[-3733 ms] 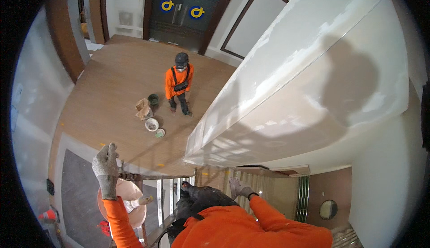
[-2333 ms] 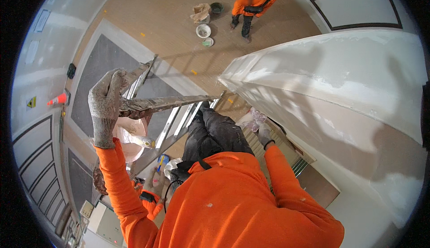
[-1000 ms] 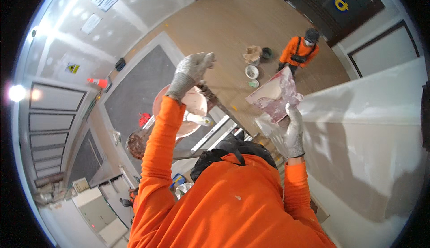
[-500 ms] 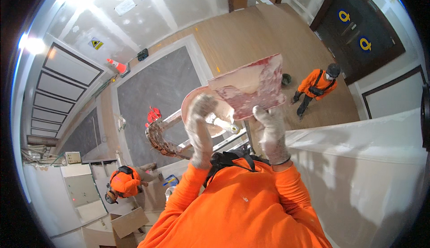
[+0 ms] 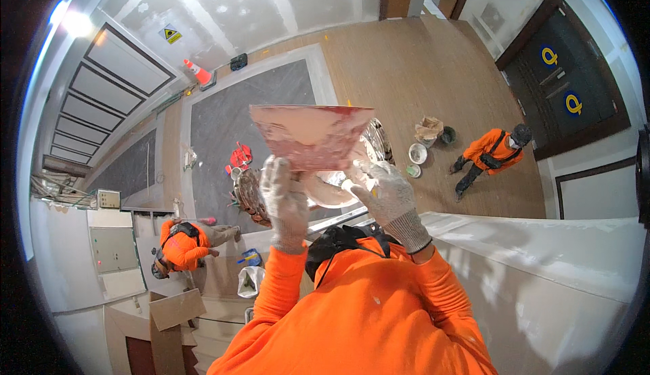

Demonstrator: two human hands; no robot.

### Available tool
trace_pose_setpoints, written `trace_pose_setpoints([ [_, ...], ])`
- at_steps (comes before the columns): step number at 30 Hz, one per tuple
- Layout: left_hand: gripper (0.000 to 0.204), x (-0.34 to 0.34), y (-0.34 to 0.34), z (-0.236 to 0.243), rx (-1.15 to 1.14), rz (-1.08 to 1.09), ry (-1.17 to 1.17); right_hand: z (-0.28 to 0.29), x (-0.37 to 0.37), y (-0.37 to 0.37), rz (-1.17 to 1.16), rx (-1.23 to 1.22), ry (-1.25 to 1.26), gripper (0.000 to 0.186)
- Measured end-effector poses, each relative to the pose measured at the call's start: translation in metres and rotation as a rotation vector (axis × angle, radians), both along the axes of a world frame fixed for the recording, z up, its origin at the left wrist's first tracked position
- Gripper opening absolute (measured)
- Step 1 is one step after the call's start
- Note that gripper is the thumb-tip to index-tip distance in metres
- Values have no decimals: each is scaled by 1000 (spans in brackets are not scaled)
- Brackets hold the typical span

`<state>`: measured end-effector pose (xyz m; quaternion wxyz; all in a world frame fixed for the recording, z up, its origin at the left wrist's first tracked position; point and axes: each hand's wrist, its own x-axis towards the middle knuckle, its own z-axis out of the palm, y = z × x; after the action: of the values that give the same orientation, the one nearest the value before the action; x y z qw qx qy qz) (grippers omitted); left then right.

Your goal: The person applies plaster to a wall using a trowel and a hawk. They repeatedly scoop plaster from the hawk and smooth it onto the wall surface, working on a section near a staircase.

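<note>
My left hand (image 5: 282, 199), in a pale work glove, is closed on the near left edge of a flat reddish board (image 5: 308, 134) smeared with pink-cream compound. The board is held up in front of me, tilted so its smeared face shows. My right hand (image 5: 391, 195), gloved too, is closed by the board's near right corner around a tool with a white handle (image 5: 349, 186); its working end is hidden. Just below the board lies a round container (image 5: 328, 197) with pale compound, partly covered by the board and my hands.
Compound-crusted gear (image 5: 249, 195) stands beyond my left hand. On the floor are a white bucket (image 5: 418, 153), a dark bucket (image 5: 448, 135) and a bag (image 5: 428, 129). One co-worker (image 5: 493, 153) stands right; another (image 5: 184, 245) bends at left. A plasterboard wall (image 5: 521, 260) runs along my right.
The board has moved left and turned, passing from my right hand to my left. My left hand has left the container; my right hand has come to the white handle.
</note>
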<state>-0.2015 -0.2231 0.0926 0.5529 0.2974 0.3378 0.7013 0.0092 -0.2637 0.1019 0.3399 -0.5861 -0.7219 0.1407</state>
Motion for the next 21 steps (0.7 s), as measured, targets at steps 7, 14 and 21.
trace_pose_setpoints([
  [7,38,-43,16,-7,-147,-11,-189,-42,-18,8,82,-94,-383,42],
  [14,47,-44,9,4,-114,-228,-367,-42,-8,8,51,-61,-384,40],
  [21,40,-33,5,-6,-219,-241,-118,-34,33,0,-37,-613,957,52],
])
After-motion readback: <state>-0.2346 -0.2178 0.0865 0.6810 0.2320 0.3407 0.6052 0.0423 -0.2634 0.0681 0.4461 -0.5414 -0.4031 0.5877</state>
